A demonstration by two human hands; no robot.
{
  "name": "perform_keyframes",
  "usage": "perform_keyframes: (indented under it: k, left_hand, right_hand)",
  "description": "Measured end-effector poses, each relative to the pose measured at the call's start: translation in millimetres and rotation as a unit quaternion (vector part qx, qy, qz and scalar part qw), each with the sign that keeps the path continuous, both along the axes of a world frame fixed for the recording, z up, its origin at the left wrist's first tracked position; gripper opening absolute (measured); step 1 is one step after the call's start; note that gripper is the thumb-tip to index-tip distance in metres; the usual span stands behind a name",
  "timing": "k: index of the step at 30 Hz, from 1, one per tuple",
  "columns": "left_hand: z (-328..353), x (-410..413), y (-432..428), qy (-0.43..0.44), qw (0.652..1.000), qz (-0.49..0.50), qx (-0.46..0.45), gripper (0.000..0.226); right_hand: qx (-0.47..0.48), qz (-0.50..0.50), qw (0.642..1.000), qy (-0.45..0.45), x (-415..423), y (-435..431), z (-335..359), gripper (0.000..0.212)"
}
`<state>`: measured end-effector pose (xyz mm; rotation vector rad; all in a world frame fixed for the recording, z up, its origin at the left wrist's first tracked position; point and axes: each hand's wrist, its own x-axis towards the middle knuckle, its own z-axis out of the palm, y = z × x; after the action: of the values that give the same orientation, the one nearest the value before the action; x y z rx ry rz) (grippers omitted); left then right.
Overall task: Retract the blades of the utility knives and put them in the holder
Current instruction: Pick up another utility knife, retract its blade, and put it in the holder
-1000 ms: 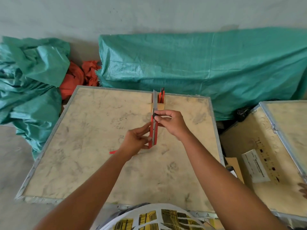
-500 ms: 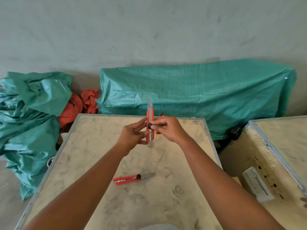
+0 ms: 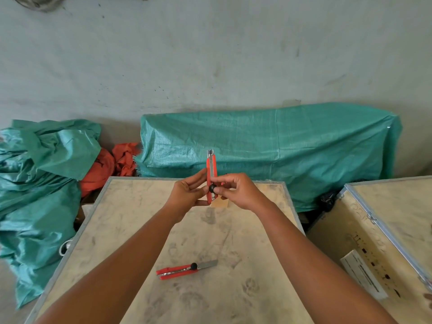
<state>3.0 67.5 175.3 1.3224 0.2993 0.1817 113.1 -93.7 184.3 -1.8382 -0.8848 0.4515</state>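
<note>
I hold a red utility knife (image 3: 211, 169) upright above the far part of the wooden table (image 3: 121, 220). My left hand (image 3: 187, 195) grips its lower body. My right hand (image 3: 236, 191) pinches the black slider knob, now low on the handle. Only a short stub of blade shows at the knife's top. A small tan holder (image 3: 219, 203) stands behind my hands, mostly hidden. A second red utility knife (image 3: 184, 270) lies flat on the table nearer to me, its blade extended toward the right.
A second wooden crate (image 3: 385, 220) with a white label stands at the right. Green tarpaulin covers a bulky shape (image 3: 268, 146) behind the table. More green tarp (image 3: 42, 174) and orange cloth (image 3: 112, 164) are heaped on the left floor.
The black slider has moved down the handle and the blade has drawn almost fully in. My head has tilted up, so the table and second knife appear lower in view.
</note>
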Motion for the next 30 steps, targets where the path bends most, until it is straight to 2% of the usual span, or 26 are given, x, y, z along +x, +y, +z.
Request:
perform_keyframes:
  k: [6, 11, 16, 20, 25, 27, 30]
  left_hand:
    - [7.3, 3.4, -2.7, -0.013, 1.0, -0.007, 0.004, 0.056]
    - [4.4, 1.7, -5.7, -0.009, 1.0, -0.014, 0.018, 0.054]
    - [2.2, 1.2, -8.9, -0.001, 1.0, -0.016, 0.021, 0.053]
    - [-1.1, 0.9, -11.1, 0.001, 0.999, -0.023, 0.028, 0.054]
    - [-2.0, 1.6, -13.7, -0.001, 0.999, -0.012, 0.032, 0.053]
    - [-0.1, 1.3, -13.2, -0.003, 0.999, -0.011, 0.03, 0.053]
    - [1.2, 0.9, -13.5, -0.004, 0.999, -0.016, 0.028, 0.054]
  right_hand:
    - [0.003, -0.053, 0.998, -0.044, -2.4, 0.7, 3.1, 0.018]
    - [0.025, -0.096, 0.994, -0.044, -9.6, 0.4, -3.0, 0.02]
    - [0.033, -0.042, 0.998, -0.031, -9.4, -11.5, -5.3, 0.029]
    - [0.026, -0.066, 0.997, -0.044, -8.3, -14.0, -6.4, 0.018]
    - [0.027, -0.051, 0.997, -0.053, -11.2, -15.0, -3.3, 0.022]
    - [0.026, -0.031, 0.998, -0.058, -8.6, -16.7, -1.8, 0.031]
    - [0.017, -0.037, 0.996, -0.083, -6.3, -16.2, -1.2, 0.024]
